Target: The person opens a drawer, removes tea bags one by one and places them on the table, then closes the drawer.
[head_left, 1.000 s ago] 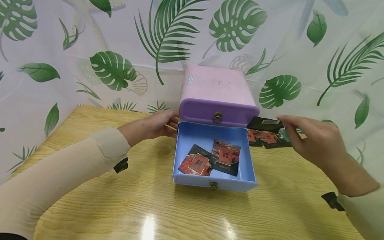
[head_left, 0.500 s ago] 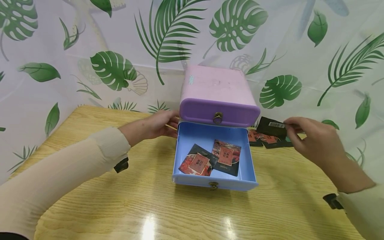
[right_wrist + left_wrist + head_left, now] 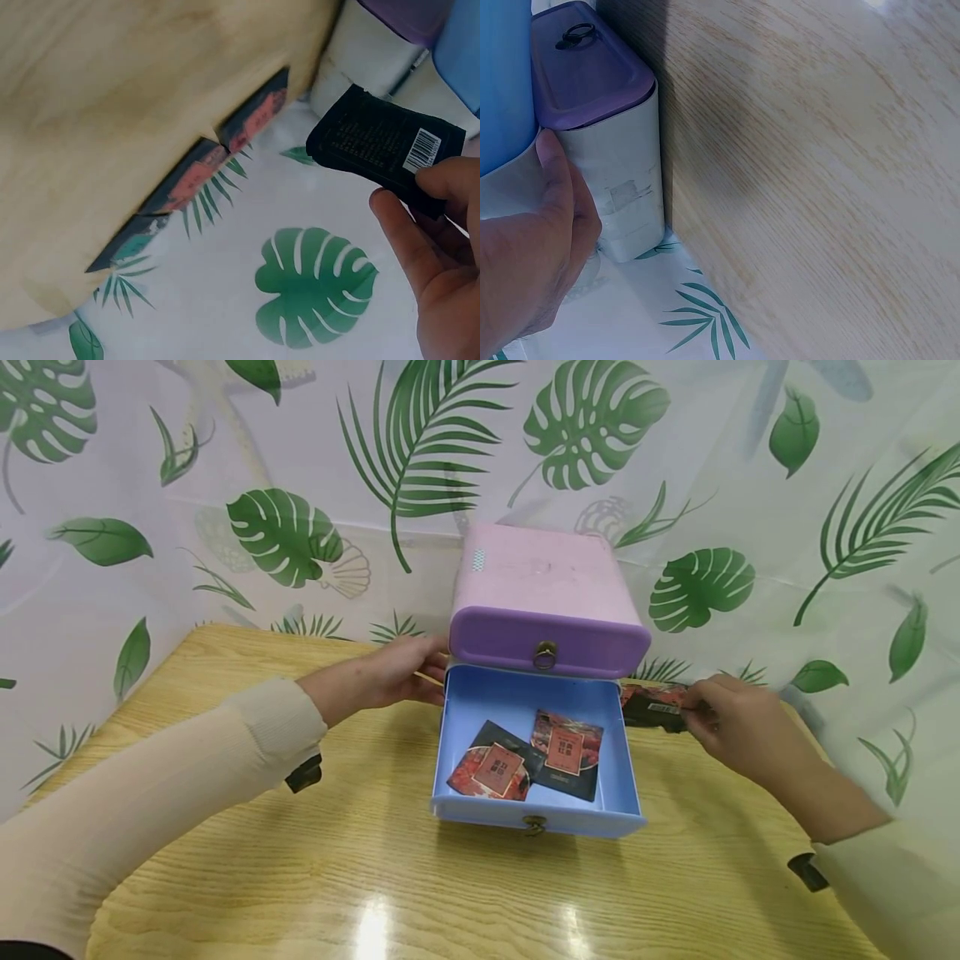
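Note:
My right hand (image 3: 742, 727) pinches a dark tea sachet (image 3: 382, 139) by one edge between thumb and fingers. Its back, printed with a barcode, shows in the right wrist view. To the left stands a small drawer cabinet (image 3: 543, 568) with a pink top. Its blue drawer (image 3: 525, 817) is pulled out, and two red and black tea sachets (image 3: 567, 752) lie inside, slightly overlapping. My left hand (image 3: 382, 672) rests against the cabinet's left side. In the left wrist view its fingers touch the side just by the blue drawer.
Several more sachets (image 3: 187, 176) lie in a row along the table's back edge, right of the cabinet. Above the blue drawer is a closed purple drawer (image 3: 495, 639); another purple drawer (image 3: 592, 67) sits beneath. A leaf-print cloth (image 3: 300, 443) hangs behind the table (image 3: 337, 860).
My right hand has drawn the sachet rightward, then brought it lower and back toward the left, over the other sachets. The left hand and the blue drawer have stayed put.

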Motion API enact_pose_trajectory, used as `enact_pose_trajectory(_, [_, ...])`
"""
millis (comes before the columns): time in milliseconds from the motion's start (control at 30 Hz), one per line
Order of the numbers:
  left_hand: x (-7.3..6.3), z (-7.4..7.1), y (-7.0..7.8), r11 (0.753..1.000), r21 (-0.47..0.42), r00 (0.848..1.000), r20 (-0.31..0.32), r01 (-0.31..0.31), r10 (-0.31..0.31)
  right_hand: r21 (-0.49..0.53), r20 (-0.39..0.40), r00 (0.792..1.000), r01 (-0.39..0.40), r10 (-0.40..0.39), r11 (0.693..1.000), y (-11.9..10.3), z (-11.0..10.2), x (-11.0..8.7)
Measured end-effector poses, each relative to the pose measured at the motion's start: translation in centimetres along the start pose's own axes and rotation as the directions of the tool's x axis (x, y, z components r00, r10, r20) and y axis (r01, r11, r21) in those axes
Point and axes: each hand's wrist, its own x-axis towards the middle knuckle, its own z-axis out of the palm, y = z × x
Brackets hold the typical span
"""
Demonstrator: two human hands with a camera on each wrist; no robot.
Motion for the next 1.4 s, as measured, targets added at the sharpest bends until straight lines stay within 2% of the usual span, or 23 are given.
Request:
enact_pose_trajectory(200, [0.0, 0.0, 0.0, 1.000, 0.001, 1.000, -0.004, 0.003, -0.003, 0.046, 0.088, 0.995, 0.038, -0.042, 0.998, 0.0, 1.4, -0.8])
enact_pose_trajectory(300, [0.0, 0.0, 0.0, 1.000, -0.001, 1.000, -0.005, 0.004, -0.004, 0.068, 0.165, 0.985, 0.034, -0.044, 0.997, -0.1, 1.7, -1.3])
enact_pose_trajectory(467, [0.0, 0.0, 0.1, 1.000, 0.001, 1.000, -0.003, -0.001, 0.001, 0.076, 0.306, 0.952, -0.004, -0.020, 0.997, -0.1, 1.9, -1.9])
enact_pose_trajectory(767, [-0.1, 0.0, 0.1, 1.000, 0.004, 1.000, -0.012, 0.006, -0.006, 0.059, 0.465, 0.885, -0.059, 0.025, 0.997, -0.3, 2.5, -2.5])
enact_pose_trajectory(1133, [0.0, 0.0, 0.0, 1.000, 0.006, 1.000, -0.010, 0.004, -0.004, 0.033, 0.553, 0.831, -0.102, 0.067, 0.994, -0.6, 3.4, -3.1])
enact_pose_trajectory(1400, [0.0, 0.0, 0.0, 1.000, 0.006, 1.000, -0.011, 0.008, -0.007, 0.027, 0.568, 0.819, -0.118, 0.082, 0.993, -0.7, 3.9, -3.2])
